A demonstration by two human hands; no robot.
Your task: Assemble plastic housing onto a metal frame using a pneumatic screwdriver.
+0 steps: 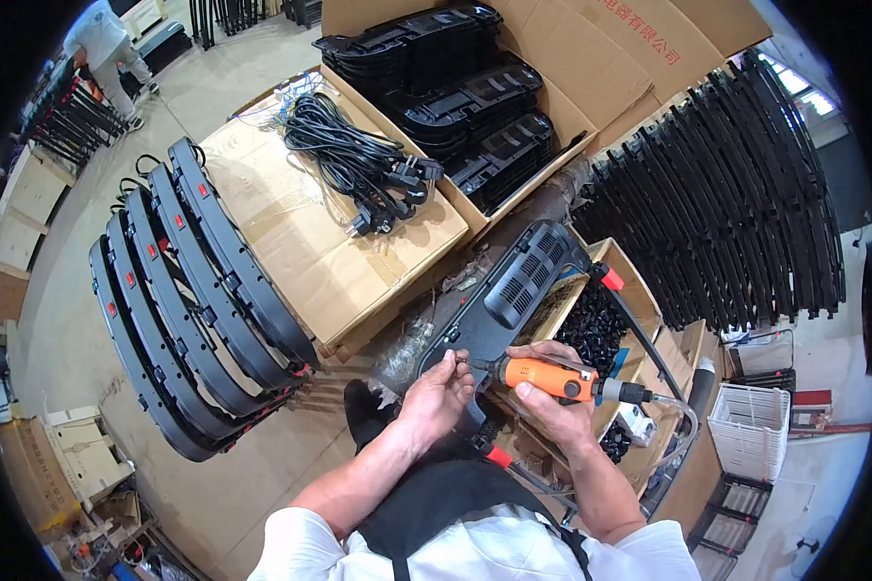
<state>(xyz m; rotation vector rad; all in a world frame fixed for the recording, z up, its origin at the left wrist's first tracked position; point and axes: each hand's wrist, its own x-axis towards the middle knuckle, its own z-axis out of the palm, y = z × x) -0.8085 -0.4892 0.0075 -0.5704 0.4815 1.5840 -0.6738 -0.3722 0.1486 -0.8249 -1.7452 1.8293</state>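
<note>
My right hand (558, 412) is wrapped round an orange air screwdriver (543, 379), which lies almost level and points left; a clear hose runs from its rear end. Close to the tool's tip, my left hand (440, 395) is closed in a pinch, and whatever its fingertips hold is too small to make out. Beneath and beyond both hands rests a black plastic housing (484, 324) with a raised, slotted vent panel at its far end. Red pieces show at two of its corners. My hands cover part of its near side.
Several black curved frames (189, 290) stand in a row at left. Bundled black power cords (344, 155) lie on a cardboard box (291, 242). Black mouldings (475, 97) fill an open carton behind. Small black parts (591, 334) fill a wooden bin at right. Another person (111, 48) stands far left.
</note>
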